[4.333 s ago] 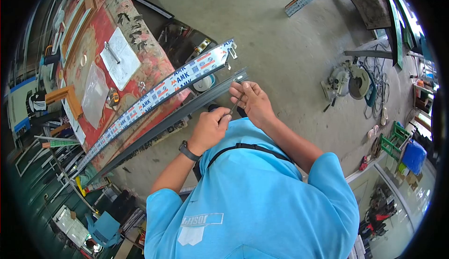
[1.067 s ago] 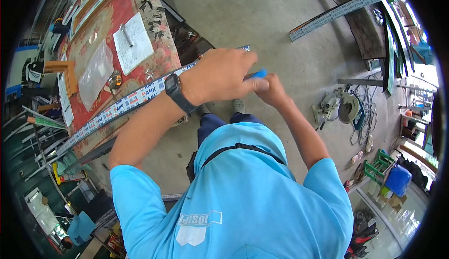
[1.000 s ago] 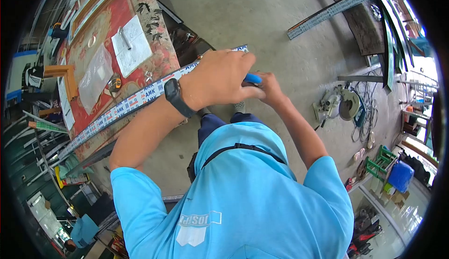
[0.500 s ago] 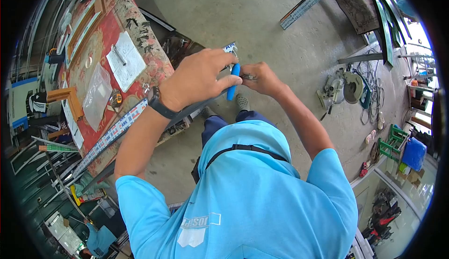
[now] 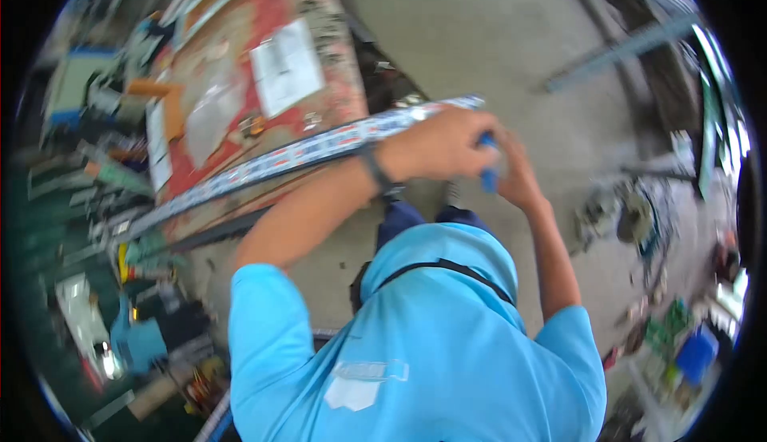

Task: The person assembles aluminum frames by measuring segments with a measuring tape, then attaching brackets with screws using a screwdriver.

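Note:
The picture is motion-blurred. My left hand (image 5: 443, 146), with a watch on its wrist, is closed around a blue-handled tool (image 5: 487, 177) at the near end of a long metal profile wrapped in printed film (image 5: 319, 148). My right hand (image 5: 521, 180) sits right behind the tool, touching my left hand; its fingers are hidden and blurred. A darker profile (image 5: 216, 234) lies alongside the wrapped one, below it.
A red patterned workbench (image 5: 264, 11) at the upper left carries a sheet of paper (image 5: 286, 65), a clear plastic bag and wooden frame pieces. A power saw with cables (image 5: 623, 218) lies on the concrete floor to the right. Clutter fills the lower left.
The view has swung and blurred. My left hand and the blue tool have shifted right along the profile's end, and my right hand has dropped behind the tool.

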Motion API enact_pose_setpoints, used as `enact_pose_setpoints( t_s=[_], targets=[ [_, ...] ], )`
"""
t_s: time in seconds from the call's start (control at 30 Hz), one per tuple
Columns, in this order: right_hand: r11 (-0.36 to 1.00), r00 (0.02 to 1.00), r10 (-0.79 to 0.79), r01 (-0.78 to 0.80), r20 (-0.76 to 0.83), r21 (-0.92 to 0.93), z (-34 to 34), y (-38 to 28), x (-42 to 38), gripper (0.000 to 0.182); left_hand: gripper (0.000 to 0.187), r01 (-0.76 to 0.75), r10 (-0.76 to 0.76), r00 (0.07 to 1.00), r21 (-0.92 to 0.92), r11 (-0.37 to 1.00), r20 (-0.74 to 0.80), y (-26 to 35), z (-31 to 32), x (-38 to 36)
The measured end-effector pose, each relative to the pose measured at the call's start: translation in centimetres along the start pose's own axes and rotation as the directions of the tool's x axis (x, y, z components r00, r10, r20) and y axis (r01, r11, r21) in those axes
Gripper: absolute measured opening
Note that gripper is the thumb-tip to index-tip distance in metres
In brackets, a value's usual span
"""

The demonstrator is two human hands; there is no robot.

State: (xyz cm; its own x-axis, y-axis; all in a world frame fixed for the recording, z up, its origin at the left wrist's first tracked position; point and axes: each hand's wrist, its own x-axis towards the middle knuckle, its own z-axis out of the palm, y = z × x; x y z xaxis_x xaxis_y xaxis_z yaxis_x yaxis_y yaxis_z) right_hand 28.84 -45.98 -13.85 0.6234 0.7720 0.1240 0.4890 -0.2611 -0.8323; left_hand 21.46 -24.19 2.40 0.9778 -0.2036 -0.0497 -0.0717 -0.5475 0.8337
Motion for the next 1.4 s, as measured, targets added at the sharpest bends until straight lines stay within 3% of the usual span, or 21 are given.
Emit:
enact_pose_setpoints(
  t_s=[0.03,0.1,0.2,0.27,0.37,0.47,0.53,0.67,0.7,0.77,0.8,0.83,0.87,0.93,1.07,1.13,1.2,1.23,1.3,1.33,1.4],
  targets=[
    [0.999,0.999,0.018,-0.016,0.039,-0.042,0.0,-0.2,0.1,0.078,0.027,-0.11,0.111,0.994,0.033,0.993,-0.019,-1.0,0.3,0.0],
    [0.979,0.996,0.003,0.014,0.085,-0.202,0.6,0.6,0.2,0.077,0.026,-0.165,0.176,0.98,-0.118,0.979,0.094,-0.6,-0.4,-0.6],
    [0.941,0.993,-0.063,0.094,0.104,-0.325,1.5,2.2,-0.2,0.069,0.023,-0.218,0.232,0.972,0.452,0.865,0.027,-0.5,-1.3,-0.8],
    [0.929,0.996,-0.024,0.053,0.084,-0.367,2.7,5.1,-0.7,0.065,0.022,-0.13,0.207,0.967,0.409,0.903,-0.149,1.1,-4.4,-1.7],
    [0.932,0.985,-0.007,0.069,0.172,-0.356,0.8,-0.9,1.6,0.064,0.027,0.054,0.024,0.882,0.152,0.987,-0.47,-0.9,-9.4,-5.0],
    [0.903,0.995,-0.019,0.059,0.098,-0.426,1.6,-3.5,1.9,0.068,0.039,0.478,-0.334,0.643,0.02,0.878,-0.689,-12.2,-14.3,-11.3],
    [0.877,0.982,0.007,0.085,0.19,-0.473,3.4,-5.7,2.2,0.067,0.035,0.406,-0.589,0.458,-0.432,0.805,-0.666,-20.9,-15.6,-16.9],
    [0.82,0.953,-0.072,0.224,0.293,-0.526,9.4,-9.1,3.5,0.066,0.03,0.387,-0.748,0.29,-0.642,0.662,-0.597,-33.0,-17.2,-26.1],
    [0.832,0.943,-0.084,0.245,0.323,-0.498,10.5,-10.9,4.3,0.066,0.03,0.479,-0.77,0.228,-0.62,0.622,-0.596,-33.2,-17.4,-26.7],
    [0.892,0.934,-0.075,0.219,0.349,-0.396,13.5,-11.6,5.1,0.059,0.039,0.692,-0.514,0.338,-0.162,0.703,-0.788,-37.9,-17.0,-29.1],
    [0.92,0.924,-0.077,0.21,0.374,-0.331,15.0,-11.6,5.5,0.056,0.044,0.752,-0.234,0.221,0.013,0.659,-0.947,-38.2,-15.8,-29.4],
    [0.903,0.897,-0.041,0.221,0.439,-0.368,15.9,-12.1,6.0,0.048,0.051,0.682,-0.181,0.186,-0.006,0.731,-0.966,-36.9,-15.3,-30.2],
    [0.88,0.872,-0.002,0.234,0.49,-0.414,16.4,-12.0,6.6,0.04,0.049,0.613,-0.287,0.259,-0.073,0.787,-0.922,-32.7,-15.3,-31.8],
    [0.926,0.914,-0.029,0.177,0.405,-0.334,17.4,-8.8,6.9,0.029,0.046,0.505,-0.473,0.442,-0.224,0.833,-0.762,-25.2,-15.1,-35.1],
    [0.91,0.898,-0.062,0.23,0.437,-0.345,18.8,-7.5,9.8,0.024,0.051,0.462,-0.242,0.671,0.139,0.876,-0.701,-25.0,-8.2,-42.6],
    [0.91,0.887,-0.034,0.218,0.461,-0.353,19.2,-5.4,10.0,0.026,0.056,0.467,-0.216,0.715,0.225,0.855,-0.665,-26.2,-6.2,-44.7],
    [0.908,0.798,0.252,0.002,0.548,-0.42,19.2,-6.1,10.5,0.029,0.049,0.445,-0.251,0.697,0.131,0.886,-0.672,-25.7,-6.9,-44.2],
    [0.905,0.814,0.214,0.043,0.541,-0.423,19.7,-5.3,9.8,0.033,0.042,0.438,-0.23,0.681,0.135,0.889,-0.695,-26.0,-7.7,-43.3],
    [0.823,0.757,0.425,-0.094,0.497,-0.56,20.8,-7.8,9.9,0.038,0.029,0.425,-0.22,0.659,0.115,0.898,-0.719,-27.3,-10.7,-40.9],
    [0.854,0.828,0.325,-0.051,0.456,-0.517,21.0,-6.9,9.3,0.038,0.023,0.427,-0.237,0.65,0.089,0.9,-0.722,-27.9,-12.3,-39.3],
    [0.84,0.807,0.398,-0.13,0.436,-0.527,21.3,-8.7,9.8,0.038,0.019,0.411,-0.275,0.732,0.082,0.908,-0.624,-29.3,-15.6,-35.1]
  ],
)
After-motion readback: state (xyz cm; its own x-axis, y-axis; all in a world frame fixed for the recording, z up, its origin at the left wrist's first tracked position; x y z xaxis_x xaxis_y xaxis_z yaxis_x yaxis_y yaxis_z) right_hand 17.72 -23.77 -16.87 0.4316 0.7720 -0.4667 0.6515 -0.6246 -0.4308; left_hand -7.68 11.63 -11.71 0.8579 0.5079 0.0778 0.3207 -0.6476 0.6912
